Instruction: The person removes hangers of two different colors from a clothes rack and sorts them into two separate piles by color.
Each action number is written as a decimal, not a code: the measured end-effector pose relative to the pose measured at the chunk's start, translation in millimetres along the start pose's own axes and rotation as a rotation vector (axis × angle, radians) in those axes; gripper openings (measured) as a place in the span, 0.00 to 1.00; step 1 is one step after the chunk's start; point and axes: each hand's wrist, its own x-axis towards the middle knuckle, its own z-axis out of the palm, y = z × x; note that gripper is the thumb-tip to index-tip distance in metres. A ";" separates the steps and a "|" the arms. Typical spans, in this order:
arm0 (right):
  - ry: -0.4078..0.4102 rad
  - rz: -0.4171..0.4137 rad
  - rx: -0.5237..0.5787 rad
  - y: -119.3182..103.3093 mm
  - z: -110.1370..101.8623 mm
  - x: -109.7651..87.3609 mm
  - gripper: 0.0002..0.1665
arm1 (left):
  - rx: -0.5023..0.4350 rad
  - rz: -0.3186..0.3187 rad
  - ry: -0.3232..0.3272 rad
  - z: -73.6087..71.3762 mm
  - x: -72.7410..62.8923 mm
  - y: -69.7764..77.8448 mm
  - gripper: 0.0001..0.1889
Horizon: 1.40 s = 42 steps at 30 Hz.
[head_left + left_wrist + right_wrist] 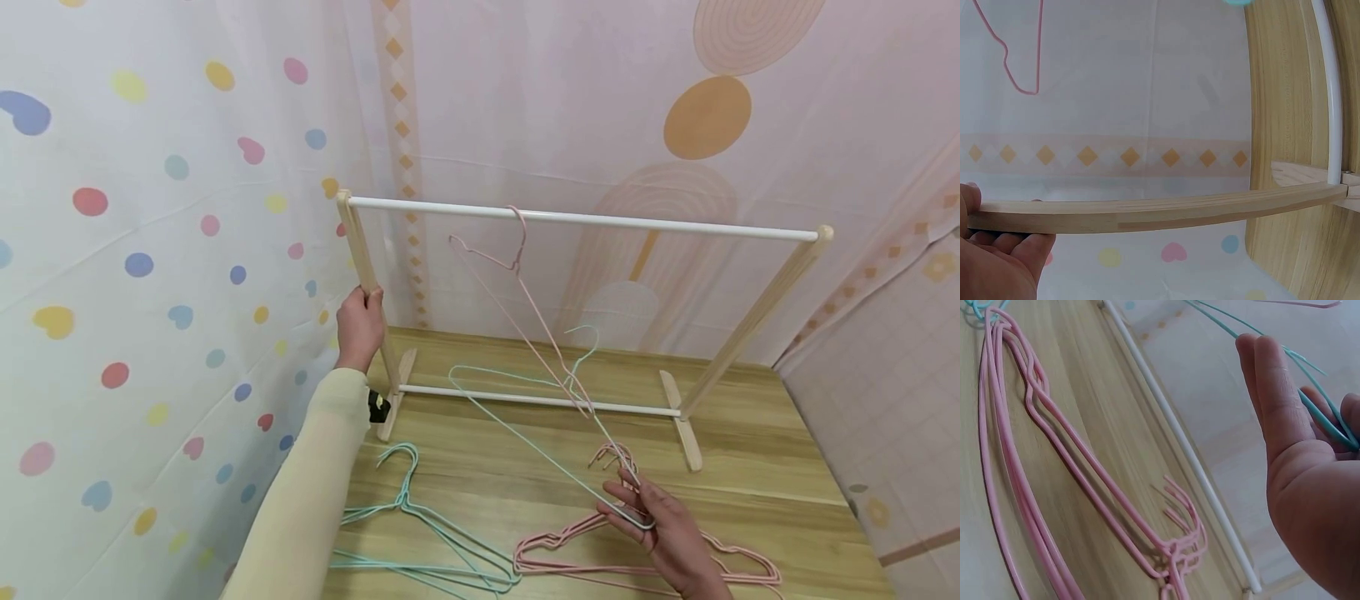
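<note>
My left hand [360, 327] grips the left wooden post [1147, 214] of a small garment rack about halfway up. My right hand [667, 533] holds a mint-green hanger [517, 431] by one end, between thumb and fingers. That hanger is lifted over the table with its hook pointing up toward the rack. A pink hanger [534, 312] hangs by its hook from the white top rail [637, 222]; in the head view its lower end overlaps the green hanger. Under my right hand lie several pink hangers [1079, 434] in a pile.
Several mint-green hangers [420, 521] lie at the front left of the wooden table [780, 500]. The rack's lower white rail [487, 397] runs just above the tabletop between wooden feet [688, 442]. A small black object [378, 406] sits by the left foot. Patterned curtains surround the table.
</note>
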 end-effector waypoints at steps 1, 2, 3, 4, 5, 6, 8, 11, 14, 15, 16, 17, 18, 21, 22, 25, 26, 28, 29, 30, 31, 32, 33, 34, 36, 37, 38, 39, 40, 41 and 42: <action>-0.004 0.002 -0.003 1.4 0.5 1.3 0.28 | -0.002 0.001 0.000 -0.1 0.1 0.1 0.20; -0.004 0.005 -0.007 2.8 1.1 2.7 0.27 | -0.003 0.002 0.001 -0.1 0.3 0.1 0.20; -0.003 0.009 -0.014 4.0 1.8 4.2 0.27 | -0.004 0.003 0.001 -0.1 0.6 0.1 0.19; -0.001 0.014 -0.024 5.3 2.6 5.5 0.27 | -0.003 0.004 0.000 0.0 0.8 0.0 0.19; 0.004 0.021 -0.035 6.6 3.2 6.9 0.27 | -0.005 0.005 -0.001 0.1 1.0 -0.2 0.20; 0.012 0.029 -0.045 8.0 4.1 8.0 0.26 | -0.004 0.005 -0.002 0.3 1.1 -0.4 0.20; 0.031 0.050 -0.069 11.5 6.1 9.9 0.25 | -0.003 0.005 -0.004 0.7 0.9 -0.8 0.20; 0.046 0.088 -0.090 18.7 10.2 12.1 0.25 | -0.004 0.004 -0.005 0.8 0.4 -1.4 0.20; 0.042 0.125 -0.105 27.6 15.5 14.8 0.27 | -0.002 0.002 -0.006 0.7 0.1 -1.7 0.20; 0.035 0.134 -0.108 30.7 17.3 16.1 0.28 | -0.002 0.001 -0.006 0.5 0.1 -1.8 0.20; 0.032 0.144 -0.107 33.8 19.1 17.6 0.28 | -0.004 0.001 -0.005 0.4 0.2 -1.8 0.19; 0.024 0.150 -0.103 36.9 20.8 19.1 0.28 | -0.004 0.002 -0.003 0.3 0.3 -1.9 0.19; 0.016 0.158 -0.095 39.9 22.6 20.8 0.28 | -0.003 0.002 -0.002 0.2 0.4 -1.9 0.19; -0.008 0.182 -0.073 47.7 28.0 26.1 0.27 | -0.004 0.003 0.001 0.0 0.9 -2.0 0.20; -0.015 0.192 -0.073 50.2 29.9 27.8 0.27 | -0.005 0.003 0.000 0.1 1.1 -2.0 0.20; -0.032 0.215 -0.091 56.8 35.5 32.4 0.29 | -0.002 0.000 -0.007 0.3 1.5 -2.2 0.22; -0.037 0.223 -0.096 58.8 37.0 33.7 0.29 | -0.003 -0.002 -0.009 0.4 1.6 -2.0 0.22; -0.048 0.237 -0.097 62.3 39.8 35.6 0.30 | -0.005 -0.003 -0.010 0.9 1.9 -2.0 0.22; -0.051 0.244 -0.089 63.9 41.0 36.3 0.30 | -0.004 -0.003 -0.009 1.1 2.0 -2.2 0.22; -0.054 0.253 -0.078 65.6 42.0 36.9 0.29 | -0.004 -0.003 -0.007 1.1 2.1 -1.8 0.21; -0.057 0.261 -0.068 67.2 43.1 37.4 0.29 | -0.004 -0.004 -0.006 1.1 2.1 -1.7 0.21; -0.057 0.269 -0.059 68.6 44.0 37.7 0.28 | -0.003 -0.005 -0.006 1.1 2.1 -1.7 0.21; -0.057 0.274 -0.055 69.9 44.9 38.1 0.28 | -0.003 -0.005 -0.008 1.2 2.0 -1.7 0.21; -0.057 0.280 -0.056 71.0 45.8 38.4 0.27 | -0.002 -0.006 -0.008 1.3 1.9 -1.9 0.22; -0.060 0.289 -0.063 73.1 47.6 39.2 0.27 | -0.002 -0.010 -0.006 1.3 1.6 -1.3 0.21; -0.063 0.289 -0.071 74.0 48.4 39.8 0.27 | -0.001 -0.013 -0.005 1.4 1.5 -1.2 0.22; -0.065 0.290 -0.078 74.9 49.3 40.4 0.27 | 0.001 -0.016 -0.005 1.4 1.4 -1.2 0.22; -0.068 0.292 -0.084 75.7 50.2 41.1 0.27 | 0.001 -0.018 -0.004 1.4 1.2 -1.0 0.22; -0.072 0.293 -0.091 76.4 50.9 41.7 0.27 | 0.001 -0.019 -0.001 1.5 1.3 -1.0 0.22; -0.074 0.295 -0.094 77.1 51.6 42.4 0.27 | 0.003 -0.019 0.001 1.5 1.3 -0.8 0.21; -0.078 0.295 -0.096 77.7 52.2 43.1 0.27 | 0.004 -0.018 0.003 1.5 1.3 -0.6 0.21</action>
